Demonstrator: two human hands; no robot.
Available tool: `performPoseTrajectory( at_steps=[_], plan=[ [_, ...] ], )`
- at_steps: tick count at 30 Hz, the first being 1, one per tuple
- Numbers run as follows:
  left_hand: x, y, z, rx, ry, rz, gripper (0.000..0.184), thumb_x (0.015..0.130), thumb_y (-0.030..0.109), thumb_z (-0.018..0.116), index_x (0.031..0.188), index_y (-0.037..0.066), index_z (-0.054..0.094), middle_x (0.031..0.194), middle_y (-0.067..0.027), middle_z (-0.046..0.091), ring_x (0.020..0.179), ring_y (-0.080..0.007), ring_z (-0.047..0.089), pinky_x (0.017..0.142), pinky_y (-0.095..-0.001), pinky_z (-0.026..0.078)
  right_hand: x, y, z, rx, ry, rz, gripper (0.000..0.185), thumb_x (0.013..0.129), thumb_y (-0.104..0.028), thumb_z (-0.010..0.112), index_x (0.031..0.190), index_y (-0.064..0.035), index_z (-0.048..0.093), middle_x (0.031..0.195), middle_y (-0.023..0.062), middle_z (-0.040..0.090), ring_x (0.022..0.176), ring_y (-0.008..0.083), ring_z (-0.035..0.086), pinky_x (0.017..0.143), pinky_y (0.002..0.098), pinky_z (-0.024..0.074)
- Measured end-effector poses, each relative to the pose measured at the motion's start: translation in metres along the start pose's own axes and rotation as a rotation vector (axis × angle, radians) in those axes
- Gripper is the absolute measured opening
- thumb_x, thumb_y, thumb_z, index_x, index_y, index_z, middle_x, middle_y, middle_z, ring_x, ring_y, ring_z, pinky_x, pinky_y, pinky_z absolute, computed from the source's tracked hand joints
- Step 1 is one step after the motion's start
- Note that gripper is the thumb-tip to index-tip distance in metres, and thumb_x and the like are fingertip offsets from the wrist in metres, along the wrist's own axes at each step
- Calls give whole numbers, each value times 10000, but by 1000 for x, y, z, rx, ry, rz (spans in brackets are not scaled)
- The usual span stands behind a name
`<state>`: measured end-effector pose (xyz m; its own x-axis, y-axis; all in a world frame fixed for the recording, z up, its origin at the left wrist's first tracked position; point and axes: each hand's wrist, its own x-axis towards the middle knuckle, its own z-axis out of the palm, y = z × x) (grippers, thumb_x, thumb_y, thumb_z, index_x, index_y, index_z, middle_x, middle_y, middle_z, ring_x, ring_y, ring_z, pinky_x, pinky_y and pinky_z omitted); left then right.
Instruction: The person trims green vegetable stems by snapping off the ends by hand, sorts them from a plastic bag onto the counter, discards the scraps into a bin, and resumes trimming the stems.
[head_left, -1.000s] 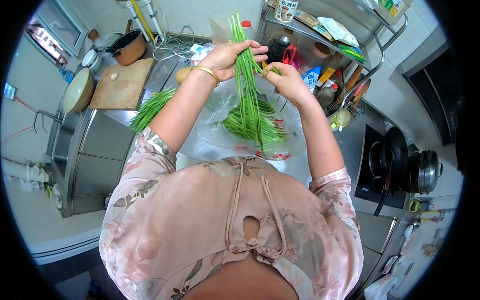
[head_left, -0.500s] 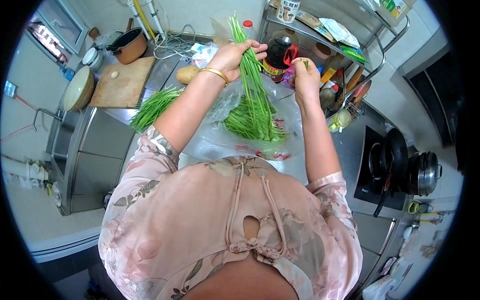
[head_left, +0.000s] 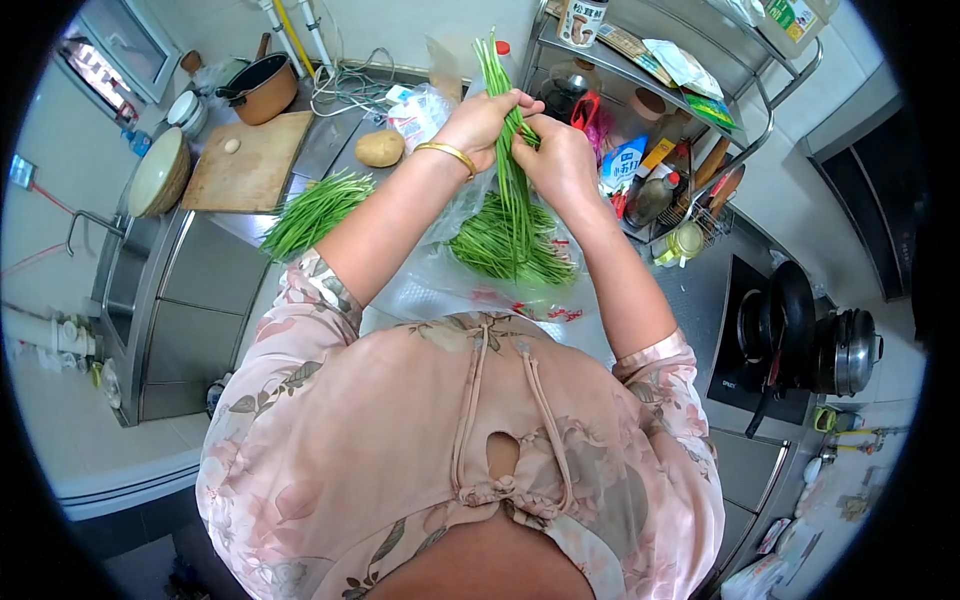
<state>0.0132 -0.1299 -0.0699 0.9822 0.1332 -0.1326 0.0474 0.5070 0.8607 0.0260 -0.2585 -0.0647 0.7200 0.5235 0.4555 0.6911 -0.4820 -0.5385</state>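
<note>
My left hand (head_left: 478,130) is closed round an upright bunch of garlic chives (head_left: 512,195), whose tips stick up above the fingers. Right up against it, my right hand (head_left: 558,165) pinches at the bunch; its fingertips are partly hidden. Beneath the bunch, a pile of garlic chives (head_left: 510,245) lies on a spread clear plastic bag (head_left: 420,265) with red print. Another heap of chives (head_left: 315,212) rests on the counter to the left, beside my left forearm. A potato (head_left: 380,149) sits beyond that forearm.
At the back left are a cutting board (head_left: 250,175) with a small pale bulb on it, an orange pot (head_left: 265,95) and a large bowl (head_left: 158,178). A metal rack (head_left: 640,75) with jars and packets stands at the back right. Black pans (head_left: 785,320) sit by the stove.
My right hand has moved left from beside the rack, where it pinched a small green bit, to the bunch. My left hand still holds the chives and has shifted slightly right.
</note>
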Motion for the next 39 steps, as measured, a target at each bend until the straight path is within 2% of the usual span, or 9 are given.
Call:
performPoseTrajectory(
  at_steps=[8,11,13,16,20,23,27,30,39],
  plan=[
    [-7,3,2,104,-31,-52,201,892,186,409,861,19,516,757,-67,556,615,-156,541,547,-294,466,13,27,1,294,10,110,186,670,-195,562,734,-20,571,662,159,569,595,252,554,568,320,430],
    [-7,4,10,127,42,-29,198,898,175,386,879,10,494,849,-97,572,713,-178,574,605,-293,486,15,31,2,620,47,176,136,708,-147,537,718,-11,553,668,84,558,609,158,523,562,288,410],
    [-7,9,10,11,-8,-38,213,911,186,350,856,14,463,1067,-154,535,919,-229,567,689,-331,502,17,40,-2,824,47,341,99,757,-119,520,748,-23,544,657,-22,496,602,64,449,529,231,368],
    [3,18,-7,-49,-52,-64,226,923,205,328,846,36,455,1206,-183,457,1089,-277,481,745,-383,493,14,42,-28,1078,66,481,99,798,-171,510,800,-73,519,658,-12,490,544,82,414,504,215,370],
    [0,33,-10,-71,9,-41,207,925,216,324,887,51,443,1198,-199,459,1096,-278,478,758,-381,486,3,59,-59,1395,-166,496,76,819,-144,479,823,-73,504,565,-21,425,490,85,384,472,219,348],
    [-3,37,-10,-69,-5,-16,208,925,213,324,881,50,447,1197,-200,459,1103,-280,472,767,-380,483,-11,49,-70,1380,-391,459,81,802,-134,528,852,-71,522,587,-27,429,498,67,369,467,209,335],
    [3,34,-11,-77,-28,-14,213,924,216,328,877,50,452,1195,-195,463,1110,-279,465,777,-378,478,-33,17,-39,627,-306,31,205,738,-168,607,883,-23,595,780,54,599,610,139,535,593,270,441],
    [5,33,-11,-86,-35,-11,218,924,221,331,878,50,457,1201,-186,460,1115,-273,460,787,-383,471,-37,5,-28,277,-259,121,322,724,-167,619,995,1,576,753,105,602,650,125,533,607,259,428],
    [4,32,-9,-71,-37,7,239,922,220,331,851,40,471,1214,-174,451,1134,-260,441,808,-395,452,-24,22,-2,242,-265,115,430,697,-209,644,1063,-5,549,816,140,608,729,157,565,668,278,440]
  ],
)
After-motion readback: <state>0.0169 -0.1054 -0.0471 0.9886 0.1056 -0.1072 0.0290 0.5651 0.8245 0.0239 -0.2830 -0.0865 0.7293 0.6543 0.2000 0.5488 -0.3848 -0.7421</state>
